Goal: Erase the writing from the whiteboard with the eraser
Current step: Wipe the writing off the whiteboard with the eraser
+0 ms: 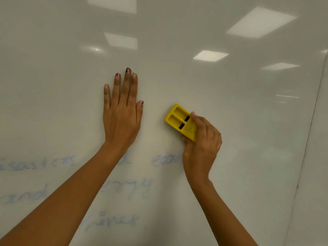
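A glossy whiteboard [195,82] fills the view. Faint blue handwriting [37,163] runs in several lines across its lower left and lower middle, partly hidden behind my forearms. My left hand [122,114] lies flat against the board, fingers extended and slightly apart, holding nothing. My right hand [202,144] grips a yellow eraser [177,119] by its lower end and holds it against the board just above the word at the end of the top line of writing. The eraser points up and to the left.
The upper half of the board carries no writing, only reflections of ceiling light panels [260,22]. A seam or board edge [308,135] runs diagonally down the right side, with another pale panel beyond it.
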